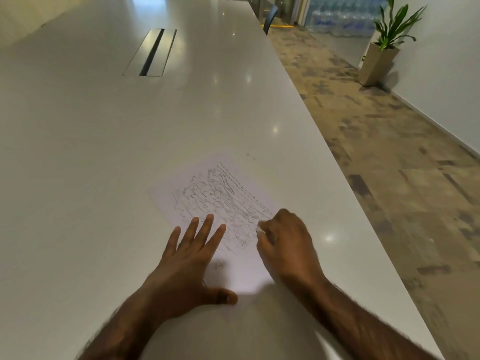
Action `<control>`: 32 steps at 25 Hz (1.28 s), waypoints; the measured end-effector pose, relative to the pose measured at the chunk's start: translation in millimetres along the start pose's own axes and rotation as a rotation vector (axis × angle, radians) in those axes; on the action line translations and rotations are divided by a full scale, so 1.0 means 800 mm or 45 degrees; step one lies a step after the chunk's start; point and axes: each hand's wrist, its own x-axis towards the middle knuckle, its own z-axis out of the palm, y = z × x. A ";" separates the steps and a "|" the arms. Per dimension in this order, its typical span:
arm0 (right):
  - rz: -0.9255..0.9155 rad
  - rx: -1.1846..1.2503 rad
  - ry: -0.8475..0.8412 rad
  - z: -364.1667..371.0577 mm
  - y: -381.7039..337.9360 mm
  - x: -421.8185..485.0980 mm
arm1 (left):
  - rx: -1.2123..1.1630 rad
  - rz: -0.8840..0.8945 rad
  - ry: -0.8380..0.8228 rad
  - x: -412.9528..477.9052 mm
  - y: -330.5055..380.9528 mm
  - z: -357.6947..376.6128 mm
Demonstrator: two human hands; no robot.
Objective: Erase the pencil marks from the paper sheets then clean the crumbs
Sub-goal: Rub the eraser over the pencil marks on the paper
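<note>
1. The paper sheet (207, 188) lies flat on the white worktop (104, 152), turned at an angle, with its right corner close to the worktop's right edge.
2. Grey pencil marks (223, 201) cover most of the sheet's middle in dense scribbles. Its near part is bare white.
3. The left hand (187, 266) presses down on the sheet's near left part. Its fingers (205, 229) are straight and spread wide, the thumb is stretched out along the sheet's near edge, and they hold nothing.
4. The right hand (288, 240) sits on the sheet's right side, blurred. Its fingers are curled tight and pinch a small pale eraser (260, 227), of which only a sliver shows, down against the scribbles.
5. A few dark specks (248, 154) lie on the worktop just beyond the sheet's far corner.
6. Well beyond the sheet, a metal cable hatch (150, 53) is set into the worktop.
7. To the right of the sheet, past the worktop's edge, is a mottled brown floor (389, 152).
8. Far beyond the sheet to the right, a potted plant (387, 40) stands by the white wall, with stacked water bottles (337, 19) and a dark chair (270, 19) to the left of it.
</note>
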 end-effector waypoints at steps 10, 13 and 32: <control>-0.082 0.016 -0.065 -0.007 -0.004 -0.013 | 0.015 -0.006 -0.005 0.000 0.001 -0.001; 0.186 -0.016 0.052 -0.024 0.027 0.038 | 0.002 0.012 0.005 -0.001 -0.002 -0.002; 0.144 -0.119 0.045 -0.028 0.031 0.027 | -0.015 0.031 0.055 -0.002 -0.003 0.002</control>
